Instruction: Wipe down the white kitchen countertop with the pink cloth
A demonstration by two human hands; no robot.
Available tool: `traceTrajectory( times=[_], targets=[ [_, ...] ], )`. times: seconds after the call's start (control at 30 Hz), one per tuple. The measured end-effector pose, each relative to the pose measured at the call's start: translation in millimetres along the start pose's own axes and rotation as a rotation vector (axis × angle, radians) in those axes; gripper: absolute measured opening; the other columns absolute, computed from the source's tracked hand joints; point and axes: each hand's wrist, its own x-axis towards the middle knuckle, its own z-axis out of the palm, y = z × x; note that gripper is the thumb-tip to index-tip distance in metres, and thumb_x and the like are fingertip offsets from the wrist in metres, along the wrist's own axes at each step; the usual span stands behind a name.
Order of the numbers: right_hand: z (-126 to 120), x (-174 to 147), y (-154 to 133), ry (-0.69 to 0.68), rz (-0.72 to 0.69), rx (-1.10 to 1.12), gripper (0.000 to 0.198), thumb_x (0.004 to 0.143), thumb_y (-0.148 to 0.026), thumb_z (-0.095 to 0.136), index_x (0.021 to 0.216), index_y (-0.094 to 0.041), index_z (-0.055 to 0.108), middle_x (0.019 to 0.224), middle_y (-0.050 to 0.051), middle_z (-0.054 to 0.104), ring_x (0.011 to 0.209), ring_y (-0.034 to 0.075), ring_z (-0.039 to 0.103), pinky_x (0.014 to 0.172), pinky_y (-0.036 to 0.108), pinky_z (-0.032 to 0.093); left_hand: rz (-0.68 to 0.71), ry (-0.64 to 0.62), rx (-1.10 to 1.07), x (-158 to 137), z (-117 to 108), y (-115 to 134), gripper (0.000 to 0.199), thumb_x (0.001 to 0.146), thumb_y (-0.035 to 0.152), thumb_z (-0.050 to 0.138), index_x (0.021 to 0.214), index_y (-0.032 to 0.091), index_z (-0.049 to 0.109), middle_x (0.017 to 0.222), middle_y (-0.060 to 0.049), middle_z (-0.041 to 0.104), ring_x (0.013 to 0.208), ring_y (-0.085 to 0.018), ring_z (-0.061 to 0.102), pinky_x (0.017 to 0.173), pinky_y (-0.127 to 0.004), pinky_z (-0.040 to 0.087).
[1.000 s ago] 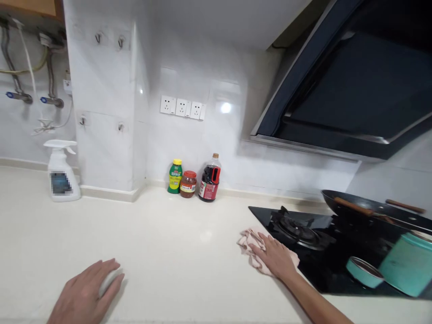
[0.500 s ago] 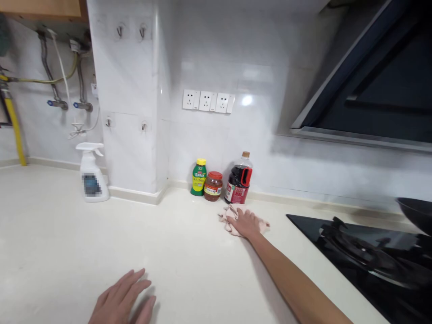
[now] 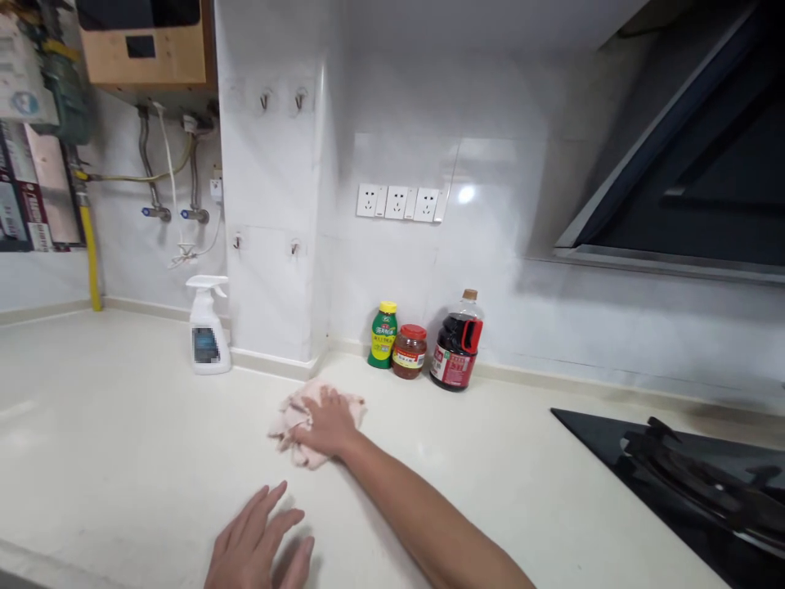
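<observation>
My right hand point(image 3: 331, 424) lies on a crumpled pale pink cloth point(image 3: 291, 421), pressing it to the white countertop point(image 3: 153, 458) just in front of the wall pillar. Part of the cloth is covered by the palm and fingers. Nearer to me, my left hand point(image 3: 261, 540) is open above the counter, its fingers apart and nothing in it. Behind the cloth and to its right, along the wall, stand a green bottle with a yellow cap point(image 3: 383, 335), a red-lidded jar point(image 3: 410, 352) and a large bottle of dark sauce point(image 3: 457, 343).
A white spray bottle point(image 3: 208, 327) stands left of the pillar point(image 3: 270, 180). On the right is a black gas stove point(image 3: 675, 483) under a dark range hood point(image 3: 705, 164). Wall sockets point(image 3: 398, 203) sit above the bottles; a water heater point(image 3: 147, 57) hangs at upper left.
My right hand has slid the cloth leftward across the counter, from in front of the sauce bottle to in front of the pillar. The view has turned left; my left hand stays open.
</observation>
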Motion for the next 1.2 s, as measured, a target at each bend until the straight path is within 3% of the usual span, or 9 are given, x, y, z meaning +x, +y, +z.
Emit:
traceTrajectory(
  times=[0.13, 0.27, 0.43, 0.6, 0.73, 0.8, 0.9, 1.07, 1.2],
  targets=[
    [4, -30, -25, -0.077, -0.207, 0.051, 0.075, 0.091, -0.069, 0.061, 0.153, -0.035, 0.037, 0.166, 0.005, 0.007, 0.151, 0.030, 0.003, 0.122, 0.046, 0.007, -0.060, 0.014, -0.015, -2, 3, -2, 0.026, 0.092, 0.045, 0.058, 0.108, 0.030, 0.071, 0.130, -0.008, 0.070, 0.120, -0.031, 0.065, 0.085, -0.043, 0.058],
    [-4, -62, 1, -0.071, -0.206, 0.048, 0.071, 0.092, -0.065, 0.061, 0.153, -0.035, 0.039, 0.166, 0.005, 0.014, 0.151, 0.030, 0.008, 0.122, 0.047, 0.010, -0.089, -0.014, -0.043, -4, 6, -3, 0.025, 0.092, 0.046, 0.058, 0.107, 0.031, 0.071, 0.125, -0.007, 0.073, 0.119, -0.032, 0.065, 0.086, -0.045, 0.057],
    [-28, -105, 85, 0.031, 0.059, -0.048, 0.066, 0.095, -0.056, 0.058, 0.154, -0.030, 0.040, 0.163, 0.009, 0.023, 0.149, 0.031, 0.016, 0.121, 0.046, 0.016, -0.111, -0.046, -0.034, -8, 7, -4, 0.025, 0.092, 0.047, 0.058, 0.101, 0.030, 0.073, 0.121, -0.007, 0.075, 0.117, -0.032, 0.067, 0.084, -0.046, 0.056],
    [-67, -191, 186, 0.145, 0.430, -0.161, 0.058, 0.099, -0.047, 0.048, 0.152, -0.023, 0.044, 0.154, 0.012, 0.039, 0.144, 0.035, 0.028, 0.116, 0.049, 0.023, -0.112, -0.075, -0.022, -9, 9, -4, 0.027, 0.092, 0.047, 0.055, 0.100, 0.030, 0.075, 0.120, -0.006, 0.075, 0.116, -0.033, 0.068, 0.084, -0.048, 0.057],
    [-84, -242, 223, 0.203, 0.713, -0.233, 0.059, 0.100, -0.043, 0.043, 0.151, -0.013, 0.042, 0.147, 0.023, 0.042, 0.136, 0.043, 0.037, 0.110, 0.058, 0.027, -0.141, -0.102, -0.043, -6, 9, -1, 0.030, 0.092, 0.049, 0.054, 0.101, 0.030, 0.076, 0.122, -0.006, 0.075, 0.118, -0.034, 0.067, 0.086, -0.049, 0.057],
    [-81, -245, 217, 0.205, 0.789, -0.246, 0.059, 0.101, -0.044, 0.041, 0.151, -0.011, 0.041, 0.147, 0.026, 0.039, 0.135, 0.047, 0.036, 0.109, 0.063, 0.026, -0.183, -0.133, -0.059, -4, 8, 1, 0.033, 0.092, 0.052, 0.053, 0.102, 0.030, 0.076, 0.123, -0.006, 0.074, 0.119, -0.033, 0.066, 0.088, -0.050, 0.058],
    [-64, -230, 178, 0.152, 0.744, -0.224, 0.063, 0.101, -0.050, 0.044, 0.154, -0.016, 0.038, 0.156, 0.023, 0.029, 0.142, 0.048, 0.026, 0.111, 0.066, 0.020, -0.247, -0.169, -0.080, -1, 7, 3, 0.039, 0.091, 0.057, 0.051, 0.103, 0.030, 0.077, 0.125, -0.006, 0.073, 0.121, -0.033, 0.065, 0.091, -0.051, 0.057],
    [-25, -211, 75, 0.031, 0.388, -0.094, 0.077, 0.096, -0.066, 0.053, 0.159, -0.030, 0.028, 0.166, 0.011, 0.010, 0.150, 0.039, 0.002, 0.120, 0.057, 0.006, -0.273, -0.194, -0.127, -1, 6, 1, 0.044, 0.090, 0.062, 0.050, 0.106, 0.030, 0.076, 0.128, -0.006, 0.072, 0.122, -0.033, 0.064, 0.096, -0.053, 0.055],
    [-22, -227, 17, -0.092, 0.068, 0.151, 0.084, 0.095, -0.069, 0.055, 0.161, -0.028, 0.021, 0.165, 0.012, -0.008, 0.147, 0.037, -0.019, 0.118, 0.062, -0.009, -0.261, -0.241, -0.178, 1, 4, -5, 0.042, 0.090, 0.062, 0.052, 0.109, 0.032, 0.075, 0.130, -0.004, 0.071, 0.123, -0.031, 0.065, 0.098, -0.049, 0.057]
  ],
)
